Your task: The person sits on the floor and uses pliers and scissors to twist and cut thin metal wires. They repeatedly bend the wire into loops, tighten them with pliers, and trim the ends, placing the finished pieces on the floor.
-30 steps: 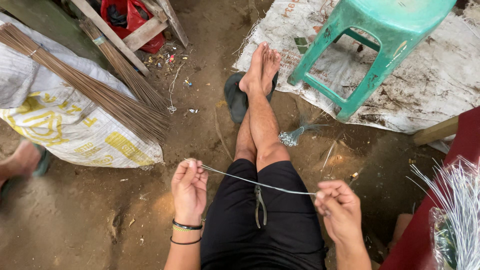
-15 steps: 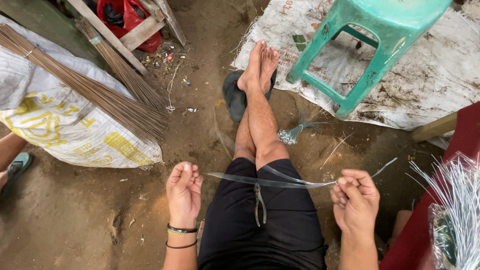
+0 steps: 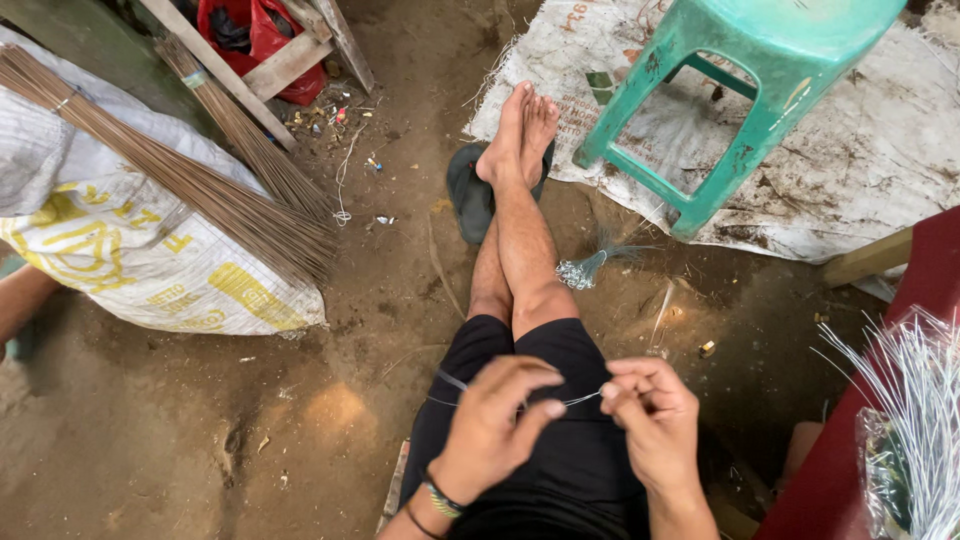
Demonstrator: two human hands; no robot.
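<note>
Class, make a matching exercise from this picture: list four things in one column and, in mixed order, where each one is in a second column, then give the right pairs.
Things
1. thin wire
2. green stool
3. bundle of sticks
4. dark sandal

Places
A. lying across the white and yellow sack
B. under the crossed feet
C. between the left hand and the right hand
D. standing on the dirty white sheet

Pairs: 1-C, 2-D, 3-A, 4-B
</note>
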